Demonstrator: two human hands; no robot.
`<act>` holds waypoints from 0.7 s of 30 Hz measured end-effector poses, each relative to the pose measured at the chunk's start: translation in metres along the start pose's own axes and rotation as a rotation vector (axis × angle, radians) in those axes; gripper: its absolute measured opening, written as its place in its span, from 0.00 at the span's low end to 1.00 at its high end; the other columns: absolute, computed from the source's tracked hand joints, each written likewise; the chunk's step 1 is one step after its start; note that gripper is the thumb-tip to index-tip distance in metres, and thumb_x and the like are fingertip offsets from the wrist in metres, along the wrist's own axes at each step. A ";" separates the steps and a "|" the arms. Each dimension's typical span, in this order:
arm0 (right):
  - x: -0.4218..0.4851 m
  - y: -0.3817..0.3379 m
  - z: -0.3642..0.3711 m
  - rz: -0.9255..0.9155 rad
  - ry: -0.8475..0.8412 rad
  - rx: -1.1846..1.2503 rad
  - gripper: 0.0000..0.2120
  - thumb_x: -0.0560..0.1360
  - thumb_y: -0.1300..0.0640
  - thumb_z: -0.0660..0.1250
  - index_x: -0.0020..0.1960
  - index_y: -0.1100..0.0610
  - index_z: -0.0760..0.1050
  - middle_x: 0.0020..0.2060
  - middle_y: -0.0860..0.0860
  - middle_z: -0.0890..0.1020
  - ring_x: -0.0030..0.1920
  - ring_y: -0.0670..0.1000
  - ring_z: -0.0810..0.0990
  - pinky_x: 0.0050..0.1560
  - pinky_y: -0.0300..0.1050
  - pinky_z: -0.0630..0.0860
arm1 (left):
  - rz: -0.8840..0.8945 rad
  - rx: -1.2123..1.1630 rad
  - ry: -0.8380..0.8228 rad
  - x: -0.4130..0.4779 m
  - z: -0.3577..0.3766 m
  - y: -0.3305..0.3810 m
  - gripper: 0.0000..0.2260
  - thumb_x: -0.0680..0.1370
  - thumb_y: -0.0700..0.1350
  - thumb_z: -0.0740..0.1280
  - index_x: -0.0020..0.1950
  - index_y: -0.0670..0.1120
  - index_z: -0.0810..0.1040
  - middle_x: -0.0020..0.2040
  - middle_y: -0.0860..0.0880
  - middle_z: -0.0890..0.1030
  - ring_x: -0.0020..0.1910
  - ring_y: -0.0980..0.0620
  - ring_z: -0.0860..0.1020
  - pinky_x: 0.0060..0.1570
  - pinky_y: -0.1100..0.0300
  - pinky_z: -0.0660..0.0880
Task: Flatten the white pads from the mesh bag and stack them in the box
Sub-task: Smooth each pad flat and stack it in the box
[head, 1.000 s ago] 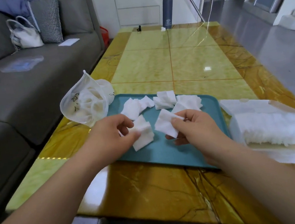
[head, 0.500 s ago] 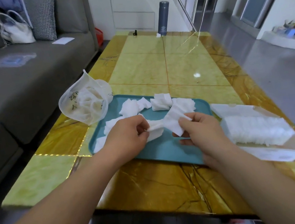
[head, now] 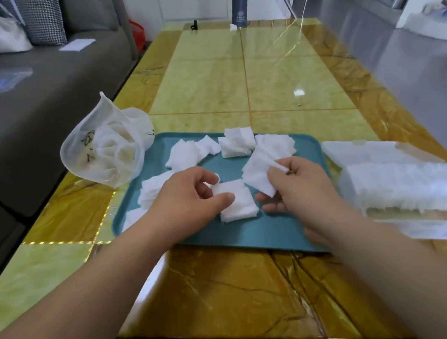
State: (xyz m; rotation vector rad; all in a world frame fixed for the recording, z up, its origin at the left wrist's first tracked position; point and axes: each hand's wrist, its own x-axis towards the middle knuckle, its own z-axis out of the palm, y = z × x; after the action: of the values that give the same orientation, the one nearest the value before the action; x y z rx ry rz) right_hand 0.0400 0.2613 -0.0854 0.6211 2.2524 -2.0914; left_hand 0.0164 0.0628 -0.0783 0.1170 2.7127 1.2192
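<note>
A folded pad (head: pixel 236 200) lies on the teal tray (head: pixel 253 240), squarish and fairly flat. The left hand (head: pixel 189 199) has thumb and forefinger pinched on its left edge. Just beside it, the right hand (head: pixel 297 185) holds a crumpled pad (head: pixel 258 175) that seems raised off the tray. Its fingers are clamped on the pad's upper corner while the rest hangs creased.

More loose pads (head: pixel 237 145) are scattered over the far and left parts of the tray, most of them still rumpled. The mesh bag (head: pixel 107 152) sits on the worktop (head: pixel 234 83) at the tray's far-left corner, with more white pads showing through the mesh. The clear box (head: pixel 405 189) stands right of the tray with its lid open, already holding a long stack of pads.

The step in hand looks like flattening — one pad seems done and the other is still to be smoothed. The task seems well along but not finished, given what is left on the tray and in the bag.

The next move likely calls for both hands on the crumpled pad — opposite edges drawn apart, then pressed flat. Only then would the pads be carried to the box and laid square on the stack. They look soft and light, so a gentle pull should suit.
</note>
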 end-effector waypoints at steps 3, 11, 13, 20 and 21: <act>0.001 0.002 0.001 0.020 -0.020 0.006 0.08 0.83 0.59 0.60 0.57 0.55 0.77 0.48 0.58 0.86 0.42 0.53 0.89 0.45 0.52 0.87 | 0.013 0.041 0.019 0.002 0.004 0.004 0.14 0.75 0.49 0.76 0.59 0.56 0.80 0.42 0.56 0.83 0.39 0.62 0.79 0.40 0.67 0.73; 0.004 0.000 -0.007 -0.003 -0.008 0.011 0.08 0.83 0.59 0.64 0.59 0.56 0.79 0.49 0.56 0.87 0.42 0.49 0.89 0.44 0.49 0.86 | -0.052 -0.110 0.105 -0.004 -0.017 0.008 0.09 0.76 0.47 0.77 0.55 0.54 0.82 0.43 0.53 0.84 0.41 0.54 0.81 0.48 0.55 0.79; 0.003 -0.002 -0.006 -0.008 -0.016 0.022 0.07 0.83 0.59 0.64 0.57 0.55 0.80 0.47 0.55 0.88 0.42 0.50 0.89 0.43 0.49 0.85 | -0.076 -0.146 0.102 -0.008 -0.021 0.007 0.04 0.76 0.47 0.76 0.48 0.51 0.84 0.43 0.48 0.85 0.42 0.49 0.82 0.47 0.52 0.80; -0.002 -0.003 -0.006 -0.021 -0.046 0.014 0.05 0.82 0.58 0.67 0.54 0.55 0.82 0.44 0.54 0.89 0.45 0.52 0.89 0.48 0.53 0.85 | -0.018 -0.237 0.227 -0.010 -0.031 0.007 0.03 0.77 0.49 0.75 0.45 0.52 0.84 0.29 0.54 0.81 0.29 0.53 0.78 0.35 0.56 0.77; -0.002 -0.004 -0.007 -0.029 -0.053 0.012 0.04 0.82 0.59 0.68 0.54 0.55 0.82 0.43 0.53 0.89 0.46 0.53 0.89 0.48 0.52 0.86 | 0.007 -0.315 0.197 -0.012 -0.034 0.009 0.02 0.78 0.46 0.74 0.46 0.51 0.84 0.29 0.53 0.80 0.28 0.53 0.77 0.31 0.58 0.75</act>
State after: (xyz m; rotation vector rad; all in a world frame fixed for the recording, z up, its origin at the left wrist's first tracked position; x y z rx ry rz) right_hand 0.0423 0.2673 -0.0800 0.5307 2.2357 -2.1100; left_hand 0.0217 0.0423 -0.0476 -0.0359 2.6337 1.7238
